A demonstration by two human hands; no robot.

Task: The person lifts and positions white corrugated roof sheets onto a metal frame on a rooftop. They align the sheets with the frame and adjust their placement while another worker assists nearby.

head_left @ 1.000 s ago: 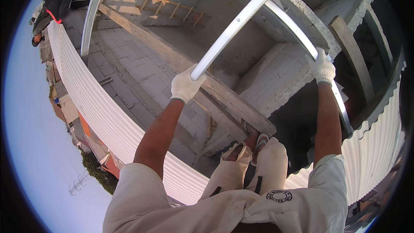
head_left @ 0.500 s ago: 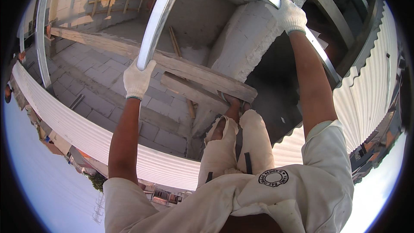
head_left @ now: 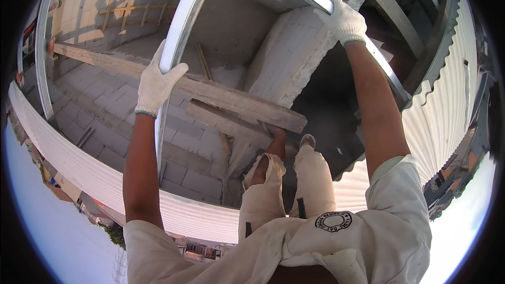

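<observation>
Two long, shiny metal channels slope up past me. My right hand, in a white knitted glove, is wrapped around the right metal channel near the top right. My left hand, gloved alike, lies against the left metal channel, with its thumb spread to one side and its fingers stretched along the other. A weathered wooden beam runs across below the hands, a shorter timber beside it. My left foot is at these timbers; my right foot shows over the dark gap beside them.
A dark opening lies on the right beside a rough-edged block wall. Corrugated white sheeting curves around behind me and along the right. Another upright metal channel stands far left. Block flooring lies deep below.
My left hand has loosened, its thumb and fingers spreading on the left channel. My right foot has come away from the timbers toward me. The right hand keeps its grip. The view has shifted slightly.
</observation>
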